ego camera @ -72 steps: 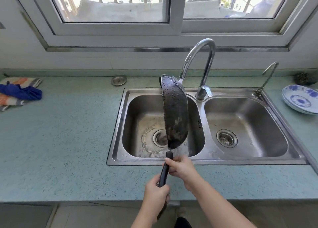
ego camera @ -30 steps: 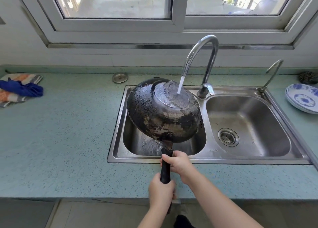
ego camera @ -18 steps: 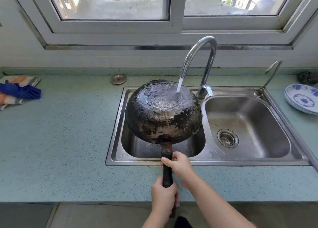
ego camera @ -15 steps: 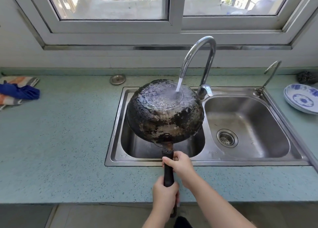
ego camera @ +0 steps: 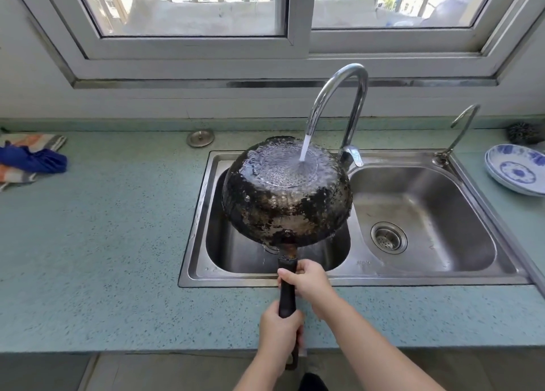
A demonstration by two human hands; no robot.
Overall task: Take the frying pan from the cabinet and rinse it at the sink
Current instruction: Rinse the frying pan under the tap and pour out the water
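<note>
The blackened frying pan [ego camera: 287, 202] is held upside down over the left basin of the steel double sink [ego camera: 427, 275], its worn underside facing up. Water runs from the curved faucet [ego camera: 339, 95] onto the flat bottom of the pan and spreads over it. My right hand [ego camera: 308, 281] grips the black handle close to the pan. My left hand [ego camera: 278, 331] grips the same handle lower down, near its end. The pan hides most of the left basin.
A blue-and-white plate [ego camera: 519, 172] lies on the green counter [ego camera: 103, 243] at the right, with a dark scrubber [ego camera: 523, 132] behind it. A blue cloth on striped towels [ego camera: 32, 160] lies far left. A sink plug [ego camera: 200, 137] sits behind the left basin. A small second tap [ego camera: 460, 131] stands at the sink's right corner.
The pan was turned from edge-on to bottom-up under the running stream. Over the last second it shifted slightly, and water now spreads wider across its underside. Both hands kept their grip.
</note>
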